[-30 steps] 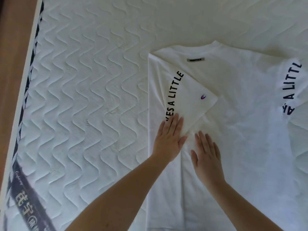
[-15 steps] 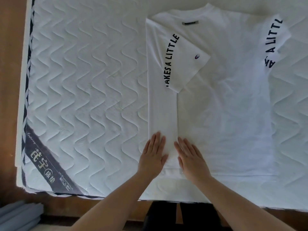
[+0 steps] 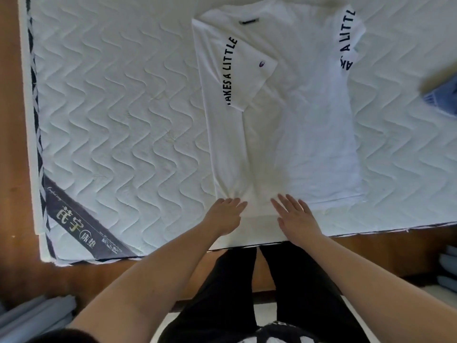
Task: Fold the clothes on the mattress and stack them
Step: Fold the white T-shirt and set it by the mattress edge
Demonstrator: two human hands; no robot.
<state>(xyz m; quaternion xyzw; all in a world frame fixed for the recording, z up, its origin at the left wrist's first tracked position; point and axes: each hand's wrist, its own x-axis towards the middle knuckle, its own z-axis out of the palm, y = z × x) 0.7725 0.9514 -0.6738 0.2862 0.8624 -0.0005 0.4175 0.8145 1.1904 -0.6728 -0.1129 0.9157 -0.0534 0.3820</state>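
2 hands, left hand (image 3: 226,214) and right hand (image 3: 295,217), press flat, fingers straight, gripping nothing, on the near hem of the white T-shirt (image 3: 291,125) spread on the mattress (image 3: 118,107).

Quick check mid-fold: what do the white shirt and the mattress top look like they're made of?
Shirt: soft matte knit, probably cotton jersey; it lies limp and puckers by the left hand. Lettering looks printed.
Mattress: quilted white fabric, faint sheen, stitched in wavy lines; the filling is not visible.
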